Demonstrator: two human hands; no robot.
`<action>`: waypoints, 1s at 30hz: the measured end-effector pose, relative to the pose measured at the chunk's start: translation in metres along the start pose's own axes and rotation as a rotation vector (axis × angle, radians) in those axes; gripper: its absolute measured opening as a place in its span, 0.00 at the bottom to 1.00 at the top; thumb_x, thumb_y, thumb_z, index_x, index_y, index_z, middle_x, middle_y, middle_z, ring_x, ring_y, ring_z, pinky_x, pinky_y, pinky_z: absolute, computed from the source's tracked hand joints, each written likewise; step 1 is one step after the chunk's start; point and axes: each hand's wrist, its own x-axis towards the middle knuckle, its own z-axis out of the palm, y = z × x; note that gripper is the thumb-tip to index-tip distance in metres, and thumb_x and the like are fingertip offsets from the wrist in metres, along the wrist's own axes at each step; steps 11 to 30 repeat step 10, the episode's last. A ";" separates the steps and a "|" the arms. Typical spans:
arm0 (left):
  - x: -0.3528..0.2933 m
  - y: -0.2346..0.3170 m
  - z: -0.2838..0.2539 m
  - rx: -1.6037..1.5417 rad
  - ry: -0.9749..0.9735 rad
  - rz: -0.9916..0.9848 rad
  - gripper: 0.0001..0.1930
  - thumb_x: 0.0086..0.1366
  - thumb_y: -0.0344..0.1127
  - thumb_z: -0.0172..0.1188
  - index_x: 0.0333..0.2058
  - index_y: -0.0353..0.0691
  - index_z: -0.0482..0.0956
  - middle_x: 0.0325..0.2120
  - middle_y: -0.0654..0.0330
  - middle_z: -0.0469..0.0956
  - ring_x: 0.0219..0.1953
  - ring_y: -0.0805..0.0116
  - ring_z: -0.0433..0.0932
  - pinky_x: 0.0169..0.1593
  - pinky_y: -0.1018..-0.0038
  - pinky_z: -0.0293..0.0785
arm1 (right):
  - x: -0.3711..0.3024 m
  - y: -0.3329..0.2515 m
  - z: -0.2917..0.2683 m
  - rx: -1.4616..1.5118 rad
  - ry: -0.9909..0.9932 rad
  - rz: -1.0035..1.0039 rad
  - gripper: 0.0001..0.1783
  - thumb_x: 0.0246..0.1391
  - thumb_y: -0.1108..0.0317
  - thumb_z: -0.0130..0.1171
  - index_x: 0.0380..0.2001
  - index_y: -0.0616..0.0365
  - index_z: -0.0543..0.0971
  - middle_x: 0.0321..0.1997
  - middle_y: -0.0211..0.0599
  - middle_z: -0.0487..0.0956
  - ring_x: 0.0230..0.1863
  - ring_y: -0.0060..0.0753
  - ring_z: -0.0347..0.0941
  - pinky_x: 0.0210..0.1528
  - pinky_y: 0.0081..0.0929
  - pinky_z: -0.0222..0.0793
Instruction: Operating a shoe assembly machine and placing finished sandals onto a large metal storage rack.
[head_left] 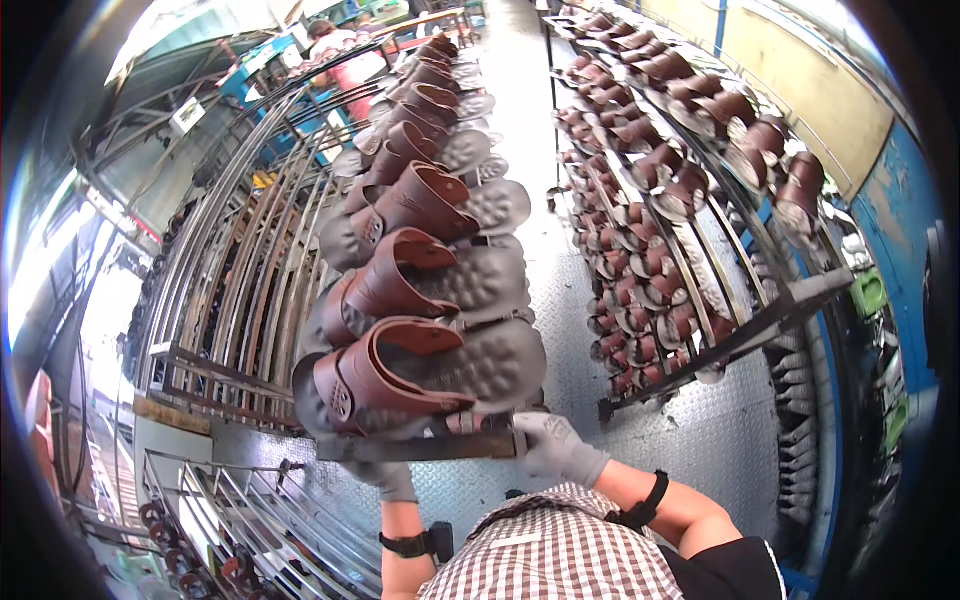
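Note:
A metal rack (pixel 430 447) stands right in front of me, its top carrying a long row of sandals. The nearest sandal (pixel 390 375) has a brown leather upper with a small cut-out pattern and a grey bumpy footbed. My right hand (pixel 560 448), in a grey glove, is closed round the right corner of the rack's near end bar. Below the left part of that bar is my left hand (pixel 390 480), also gloved. The bar and sandals hide its fingers, so their hold cannot be made out.
On the right, a second rack (pixel 800 290) bears several tiers of brown sandals. Metal racks (pixel 240 260) line the left side, with another low rack (pixel 270 530) at lower left. Patterned metal flooring (pixel 560 290) runs between them. A person (pixel 350 60) in pinkish clothing is far off at left.

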 end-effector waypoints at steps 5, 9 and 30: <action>0.012 -0.081 0.087 1.142 0.474 0.213 0.27 0.73 0.42 0.54 0.65 0.36 0.62 0.59 0.51 0.70 0.58 0.59 0.73 0.64 0.58 0.70 | -0.015 0.020 -0.048 0.023 0.033 0.091 0.15 0.49 0.57 0.68 0.37 0.51 0.80 0.36 0.42 0.83 0.40 0.49 0.81 0.42 0.41 0.76; 0.016 -0.108 0.106 0.932 0.507 0.211 0.32 0.69 0.46 0.59 0.65 0.36 0.63 0.60 0.51 0.70 0.58 0.58 0.74 0.65 0.59 0.71 | -0.021 0.029 -0.078 0.040 0.060 0.149 0.15 0.50 0.57 0.67 0.38 0.51 0.80 0.36 0.42 0.83 0.41 0.48 0.81 0.43 0.39 0.76; 0.020 -0.119 0.113 0.669 0.559 0.170 0.35 0.65 0.47 0.66 0.65 0.35 0.64 0.59 0.53 0.72 0.57 0.59 0.75 0.63 0.61 0.73 | -0.022 0.033 -0.088 0.016 0.031 0.190 0.17 0.50 0.56 0.67 0.40 0.52 0.80 0.37 0.42 0.83 0.43 0.46 0.82 0.44 0.38 0.76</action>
